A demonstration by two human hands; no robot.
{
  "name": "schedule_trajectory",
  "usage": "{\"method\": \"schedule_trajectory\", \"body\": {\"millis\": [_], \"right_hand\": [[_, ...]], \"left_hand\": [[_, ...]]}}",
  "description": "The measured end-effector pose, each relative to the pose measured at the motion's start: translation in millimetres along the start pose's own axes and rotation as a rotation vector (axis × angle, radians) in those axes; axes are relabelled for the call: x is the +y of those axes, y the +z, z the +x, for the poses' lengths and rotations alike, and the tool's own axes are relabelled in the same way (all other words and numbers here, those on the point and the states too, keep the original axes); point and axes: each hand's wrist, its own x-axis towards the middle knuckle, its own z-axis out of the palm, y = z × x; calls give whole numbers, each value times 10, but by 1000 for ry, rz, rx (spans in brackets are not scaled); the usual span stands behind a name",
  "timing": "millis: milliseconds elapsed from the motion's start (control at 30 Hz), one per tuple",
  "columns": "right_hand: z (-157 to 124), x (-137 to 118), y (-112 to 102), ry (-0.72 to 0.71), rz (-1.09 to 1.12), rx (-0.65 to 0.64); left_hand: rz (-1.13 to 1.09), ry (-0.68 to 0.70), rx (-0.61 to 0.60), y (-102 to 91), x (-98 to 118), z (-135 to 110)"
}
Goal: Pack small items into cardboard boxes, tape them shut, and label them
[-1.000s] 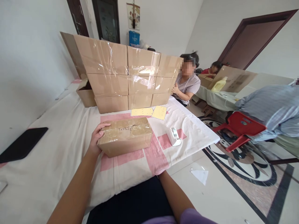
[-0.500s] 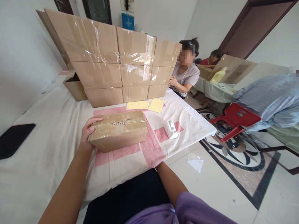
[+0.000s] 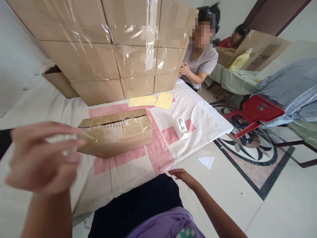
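A taped brown cardboard box lies on the pink-and-white cloth of the table in front of me. My left hand is raised close to the camera, left of the box and off it. It is smeared by motion, with a pale streak between its fingers that I cannot make out. My right hand hangs low beside the table's near edge, fingers stretched out and holding nothing.
A wall of film-wrapped cartons stands behind the box, with an open carton at its left. Two yellow sheets and a small white device lie on the cloth. A seated person, a red chair and another person are on the right.
My left hand has let go of the box's left end and risen toward the camera. My right hand has come into view by the table edge. The view has tilted down.
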Motion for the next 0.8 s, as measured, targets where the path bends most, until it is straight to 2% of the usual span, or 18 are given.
{"method": "schedule_trajectory", "body": {"millis": [33, 67, 100, 133, 200, 267, 333, 400, 467, 533, 600, 667, 700, 800], "right_hand": [[-100, 102, -74, 26, -12, 21], [-207, 181, -130, 53, -33, 36], [-311, 229, -160, 77, -61, 31], [-405, 242, -160, 92, -93, -5], [-542, 165, -83, 89, -163, -133], [-618, -14, 45, 54, -266, -209], [-674, -239, 140, -25, -381, -162], [-756, -478, 143, -211, -395, -37], [-869, -730, 43, -478, -305, 135], [-963, -1003, -131, -702, -243, 369], [-975, -1293, -334, -805, -268, 628], [-877, -1575, -530, -785, -307, 828], [-796, -1703, -617, -751, -304, 872], [-514, -2006, -815, -580, -208, 826]], "left_hand": [[56, 293, -151, 155, 135, -67], [69, 445, -350, 362, 252, -149], [-12, 508, -517, 613, 341, -238], [-142, 476, -654, 899, 396, -331], [-305, 369, -779, 1513, 389, -495], [-229, 295, -918, 2091, 240, -602], [-77, 241, -953, 2547, 12, -646], [14, 219, -958, 2848, -209, -659], [55, 197, -939, 3009, -366, -676], [74, 163, -917, 3075, -452, -709], [98, 116, -912, 3091, -490, -749], [116, 67, -914, 3090, -506, -778], [120, 53, -916, 3088, -509, -785], [114, 40, -925, 3081, -503, -778]]}}
